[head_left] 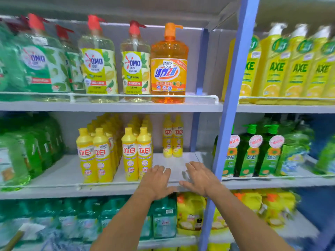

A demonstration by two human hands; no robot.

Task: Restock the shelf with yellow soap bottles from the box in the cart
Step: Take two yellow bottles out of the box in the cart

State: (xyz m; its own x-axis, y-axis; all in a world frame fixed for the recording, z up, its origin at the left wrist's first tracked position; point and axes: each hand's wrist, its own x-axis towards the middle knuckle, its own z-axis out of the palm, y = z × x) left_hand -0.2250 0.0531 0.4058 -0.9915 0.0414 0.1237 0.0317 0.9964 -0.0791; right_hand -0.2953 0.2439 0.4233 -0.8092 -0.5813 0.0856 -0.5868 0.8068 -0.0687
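Yellow soap bottles with red-and-white labels stand on the middle shelf (174,167): a deep left row (94,154), a second deep row (136,153), and two bottles (173,136) alone at the back right. Bare grey shelf shows in front of those two. My left hand (156,180) and my right hand (198,178) reach over the shelf's front edge with straight, spread fingers and hold nothing. The left hand is just right of the second row's front bottle. No box or cart is in view.
A blue upright post (230,105) bounds the bay on the right. Large pump bottles, among them an orange one (169,64), fill the top shelf. Green bottles (252,153) stand right of the post, green jugs (21,151) at the left. Packs sit on the lower shelf.
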